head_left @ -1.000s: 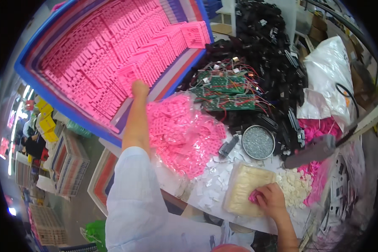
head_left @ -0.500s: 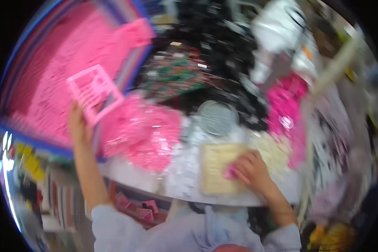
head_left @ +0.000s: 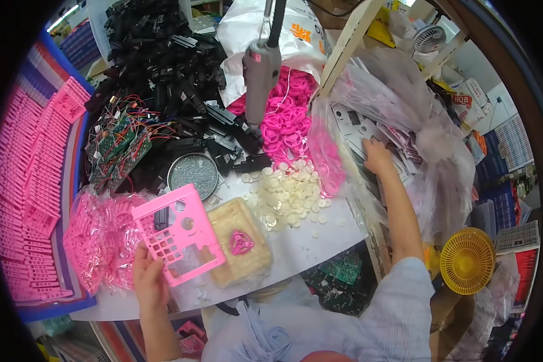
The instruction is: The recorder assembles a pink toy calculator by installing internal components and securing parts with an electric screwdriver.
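Observation:
My left hand (head_left: 149, 279) grips the lower left edge of a pink plastic casing panel (head_left: 178, 232) with a round hole, a grid of square holes and a large cut-out. The panel is tilted and partly covers a pale yellow padded block (head_left: 256, 265). A pink ring-shaped part (head_left: 241, 242) lies on that block. Far to the right, my right hand (head_left: 378, 157) reaches to flat grey-white pieces (head_left: 351, 123) in a clear plastic bag (head_left: 398, 81). Its fingers look stretched out at the pieces, with nothing visibly held.
Round cream discs (head_left: 289, 196) are heaped beside a tin of small metal bits (head_left: 193, 175). A grey electric screwdriver (head_left: 260, 78) hangs over pink rings (head_left: 289, 114) spilling from a white sack (head_left: 271, 27). Black parts (head_left: 157, 66), wired circuit boards (head_left: 120, 145) and a crate of pink panels (head_left: 30, 199) stand left.
The view has swung right. My left hand has brought the pink panel from the crate to the block. My right hand has left the pink ring on the block and moved to the bag.

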`<state>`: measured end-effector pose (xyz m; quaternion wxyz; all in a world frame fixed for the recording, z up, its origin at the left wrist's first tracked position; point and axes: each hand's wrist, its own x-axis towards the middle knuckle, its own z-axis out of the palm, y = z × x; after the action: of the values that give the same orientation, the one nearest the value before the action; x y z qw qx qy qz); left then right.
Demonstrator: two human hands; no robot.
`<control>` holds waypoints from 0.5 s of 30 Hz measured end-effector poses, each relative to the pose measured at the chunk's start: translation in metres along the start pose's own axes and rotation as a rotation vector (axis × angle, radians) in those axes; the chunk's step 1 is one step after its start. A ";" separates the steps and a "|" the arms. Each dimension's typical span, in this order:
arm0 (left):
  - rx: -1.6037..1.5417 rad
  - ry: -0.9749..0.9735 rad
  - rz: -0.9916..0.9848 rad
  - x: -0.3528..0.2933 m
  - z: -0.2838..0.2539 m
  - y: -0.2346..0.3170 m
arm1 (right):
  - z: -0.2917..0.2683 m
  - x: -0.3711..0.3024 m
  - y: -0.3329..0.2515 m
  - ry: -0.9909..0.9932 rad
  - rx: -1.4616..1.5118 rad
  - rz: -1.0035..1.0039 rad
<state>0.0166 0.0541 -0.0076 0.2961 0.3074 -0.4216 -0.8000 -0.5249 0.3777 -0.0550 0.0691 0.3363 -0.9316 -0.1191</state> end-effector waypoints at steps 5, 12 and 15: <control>-0.119 -0.023 -0.029 -0.002 0.006 -0.017 | 0.001 0.011 -0.005 0.146 0.237 0.294; -0.274 0.100 -0.125 -0.012 0.022 -0.059 | -0.037 -0.126 -0.082 0.362 2.375 0.504; -0.206 0.099 -0.064 -0.019 0.031 -0.067 | -0.062 -0.198 -0.175 -0.234 2.662 0.208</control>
<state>-0.0087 0.1144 -0.0467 0.3207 0.3278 -0.3120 -0.8321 -0.2534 0.3639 -0.0518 -0.3797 0.0632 -0.3592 0.8502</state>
